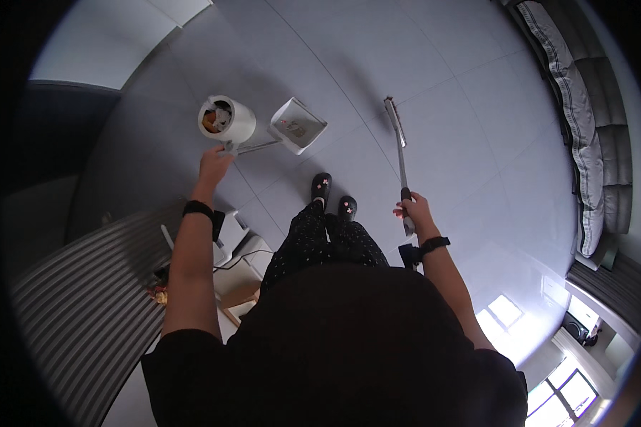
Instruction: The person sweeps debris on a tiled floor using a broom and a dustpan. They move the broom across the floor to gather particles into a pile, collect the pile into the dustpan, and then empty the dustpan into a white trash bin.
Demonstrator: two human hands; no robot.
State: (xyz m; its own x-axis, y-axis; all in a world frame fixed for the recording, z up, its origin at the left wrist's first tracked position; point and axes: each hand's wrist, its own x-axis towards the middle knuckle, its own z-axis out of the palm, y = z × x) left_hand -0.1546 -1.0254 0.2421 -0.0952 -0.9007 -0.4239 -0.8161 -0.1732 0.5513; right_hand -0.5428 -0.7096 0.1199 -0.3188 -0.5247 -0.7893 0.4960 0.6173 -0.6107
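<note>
My left hand [215, 166] grips the grey end of the handle of a white dustpan [311, 121]. Some brownish debris and a small red bit lie in the pan. Just beyond that hand is a white cylindrical trash bin [242, 118], its mouth showing crumpled white and orange waste. On the other side, my right hand [417, 211] is closed around the dark grip of a long-handled broom [400, 160]. The broom's narrow head, with reddish-brown bristles, points away from me. Whether the pan touches the floor I cannot tell.
Grey tiles cover the floor [352, 69]. A grey sofa [611, 155] with a pale striped cushion lines the right side. At left are a ribbed panel [96, 277] and a white appliance [229, 240] with a dark cable. My feet in black clogs [321, 187] stand below the dustpan.
</note>
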